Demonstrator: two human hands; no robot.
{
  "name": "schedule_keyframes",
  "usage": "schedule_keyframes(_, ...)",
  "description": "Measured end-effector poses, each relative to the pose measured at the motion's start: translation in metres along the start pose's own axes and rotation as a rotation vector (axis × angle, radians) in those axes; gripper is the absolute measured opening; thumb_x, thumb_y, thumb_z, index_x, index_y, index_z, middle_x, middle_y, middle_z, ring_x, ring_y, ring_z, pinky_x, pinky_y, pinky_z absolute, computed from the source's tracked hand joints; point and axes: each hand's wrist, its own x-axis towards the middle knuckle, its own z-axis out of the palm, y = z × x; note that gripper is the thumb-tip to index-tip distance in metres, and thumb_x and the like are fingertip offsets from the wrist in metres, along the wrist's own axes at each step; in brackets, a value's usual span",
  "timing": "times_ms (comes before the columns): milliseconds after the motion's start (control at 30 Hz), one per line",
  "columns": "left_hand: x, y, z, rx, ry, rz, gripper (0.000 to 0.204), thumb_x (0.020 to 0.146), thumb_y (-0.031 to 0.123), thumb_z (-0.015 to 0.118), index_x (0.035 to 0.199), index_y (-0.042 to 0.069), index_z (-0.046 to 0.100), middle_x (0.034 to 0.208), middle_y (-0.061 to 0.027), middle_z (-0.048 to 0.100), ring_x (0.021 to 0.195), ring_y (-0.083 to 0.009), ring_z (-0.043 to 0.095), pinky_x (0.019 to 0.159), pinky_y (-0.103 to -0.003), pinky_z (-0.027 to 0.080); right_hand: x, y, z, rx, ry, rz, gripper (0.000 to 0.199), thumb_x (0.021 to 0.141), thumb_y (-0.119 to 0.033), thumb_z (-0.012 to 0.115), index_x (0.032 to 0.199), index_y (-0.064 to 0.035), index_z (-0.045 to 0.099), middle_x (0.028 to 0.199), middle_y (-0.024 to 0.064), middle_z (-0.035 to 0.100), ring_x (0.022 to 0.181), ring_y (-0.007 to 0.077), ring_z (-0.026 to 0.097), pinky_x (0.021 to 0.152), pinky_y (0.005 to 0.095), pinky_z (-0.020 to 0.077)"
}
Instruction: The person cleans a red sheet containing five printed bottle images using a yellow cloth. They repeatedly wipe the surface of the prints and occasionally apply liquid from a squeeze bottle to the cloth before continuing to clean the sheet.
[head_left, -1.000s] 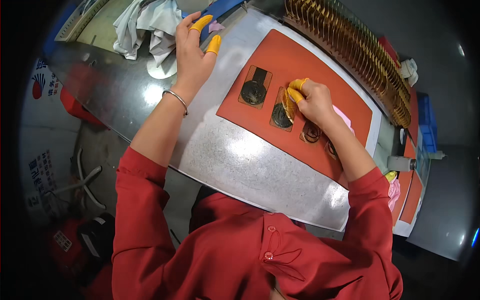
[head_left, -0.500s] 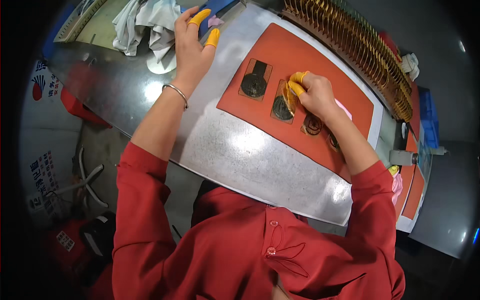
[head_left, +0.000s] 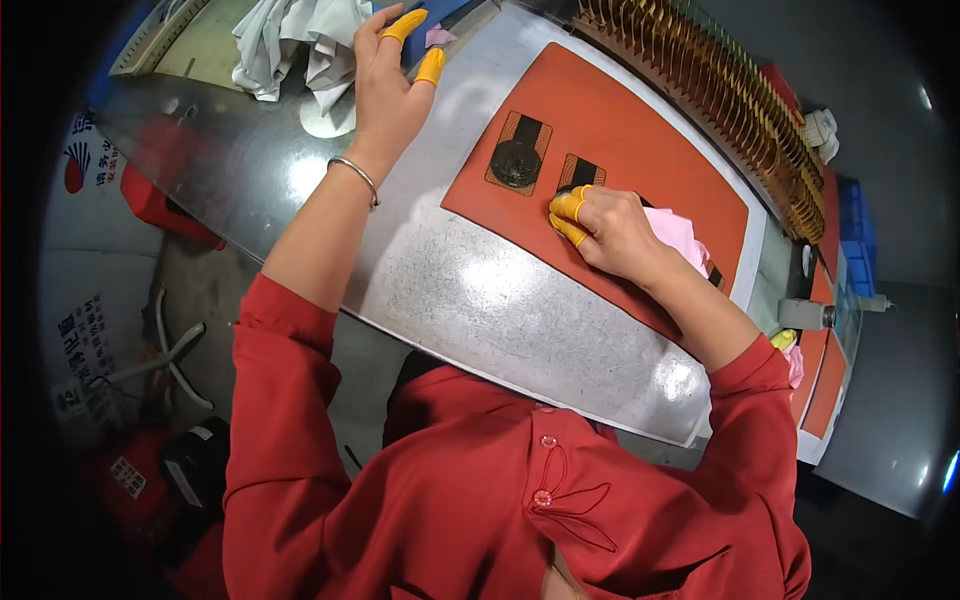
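— Began where?

— Began with the plate (head_left: 584, 172), golden mesh with a black band, lying on the orange mat (head_left: 625, 105). Found the lower part covered by the right hand (head_left: 612, 230).

— Made out the grip there?

— Saw thumb and forefinger set close together over the lower left of the plate, both tips in yellow finger cots (head_left: 568, 207). Could not tell what, if anything, was pinched between.

— Noticed what beside it?

— Noticed the left plate (head_left: 516, 152), apart from the first, lying flat with a black disc and band in full view. Spotted a pink cloth (head_left: 676, 234) just right of the right hand, and a dark piece (head_left: 713, 276) partly hidden by the forearm.

— Checked the left hand (head_left: 388, 105)?

— Found it held wide, thumb and forefinger well apart, likewise yellow-tipped, near a pink scrap (head_left: 438, 37). Saw a bracelet (head_left: 358, 172) around the wrist.

— Looked farther out?

— Saw white cloths (head_left: 300, 45) left of that hand, and a white disc (head_left: 326, 121) on the steel table (head_left: 470, 285). Caught a rack (head_left: 700, 95) of golden sheets beyond the mat, then a bottle (head_left: 806, 314) and a blue bin (head_left: 856, 228) at the right.
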Motion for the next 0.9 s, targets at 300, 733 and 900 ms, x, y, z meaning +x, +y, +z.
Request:
schedule_keyframes(300,0.009,-0.01,-0.002,0.216,0.01,0.456,0.039,0.08,0.002,0.059,0.118,0.0,0.054,0.127,-0.0116,0.042,0.116,-0.0257,0.043,0.098,-0.032,0.036,-0.022,0.007,-0.007,0.035,0.141,0.006,0.008,0.072,-0.01,0.065,0.08,-0.0076,0.065,0.069,0.0086,0.061,0.064,0.0258,0.06,0.055,0.0359,0.0487)
schedule_keyframes(733,0.011,-0.014,0.0,0.253,0.038,0.465,0.039,0.08,0.003,0.06,0.119,0.0,0.053,0.128,-0.0125,0.042,0.116,-0.0266,0.044,0.098,-0.032,0.037,-0.016,0.015,0.0,0.037,0.193,0.071,0.006,0.071,-0.011,0.064,0.075,-0.0074,0.064,0.064,0.0112,0.058,0.061,0.0277,0.059,0.054,0.0389,0.0478)
schedule_keyframes(900,0.008,-0.011,0.0,0.218,0.016,0.447,0.04,0.081,0.004,0.06,0.119,0.001,0.053,0.128,-0.0123,0.042,0.115,-0.0253,0.044,0.097,-0.032,0.037,-0.004,0.02,-0.005,-0.003,0.225,0.18,0.007,0.073,-0.013,0.064,0.075,-0.0062,0.064,0.066,0.0123,0.058,0.063,0.0309,0.059,0.056,0.0406,0.0477)
